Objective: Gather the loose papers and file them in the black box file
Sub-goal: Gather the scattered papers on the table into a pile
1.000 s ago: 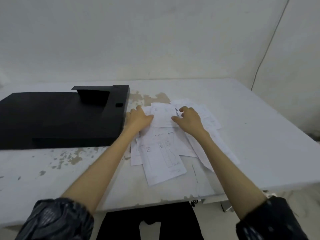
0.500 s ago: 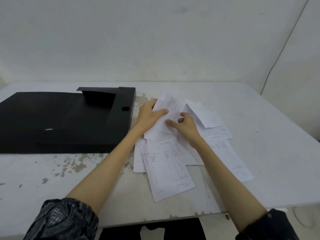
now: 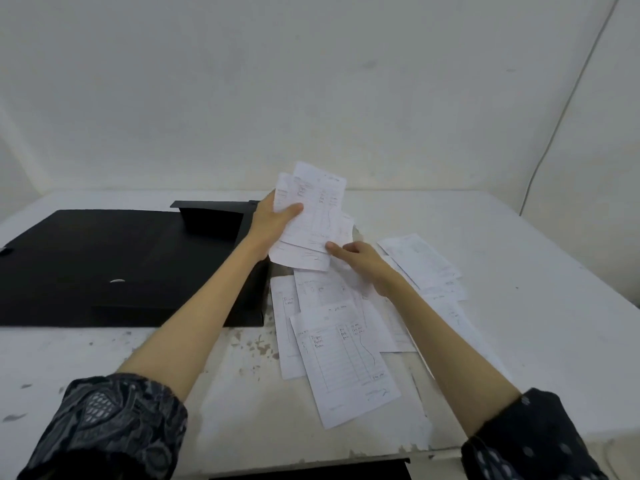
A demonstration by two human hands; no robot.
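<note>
The left hand (image 3: 273, 220) grips a small bundle of papers (image 3: 311, 216) lifted off the table (image 3: 519, 306), thumb across the front sheet, holding them upright and a little fanned. The right hand (image 3: 360, 261) pinches the bundle's lower right corner between thumb and fingers. More papers (image 3: 343, 355) lie scattered and overlapping on the table below and to the right of the hands. The black box file (image 3: 104, 265) lies open and flat on the left, just beside the loose sheets.
</note>
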